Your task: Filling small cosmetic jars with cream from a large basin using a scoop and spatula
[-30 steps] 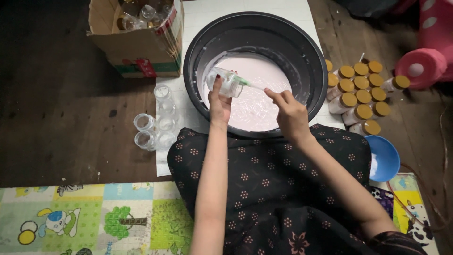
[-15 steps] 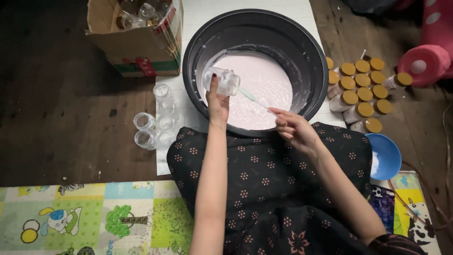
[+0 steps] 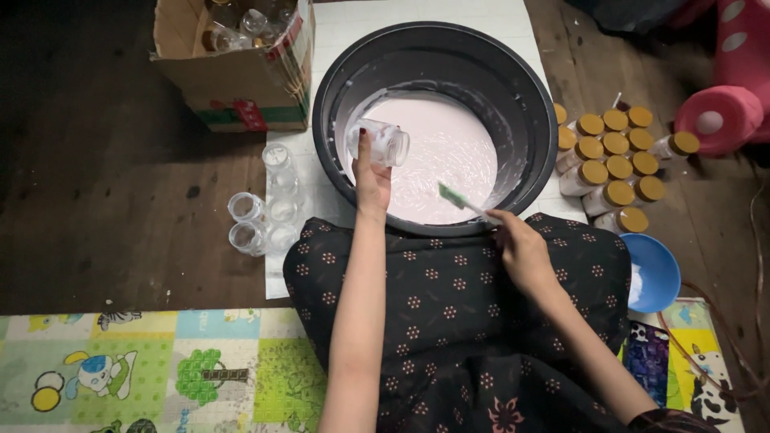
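Dark floorboards carry one black basin of pink liquid. Over it, the left hand clasps one tilted glass jar; the right hand pinches one green spatula. Four empty jars stand left, about eleven gold-capped bottles right, beside one blue bowl.

view: single head camera, looking steeply down from above
nearness: close over the lap
frame: black basin near top centre
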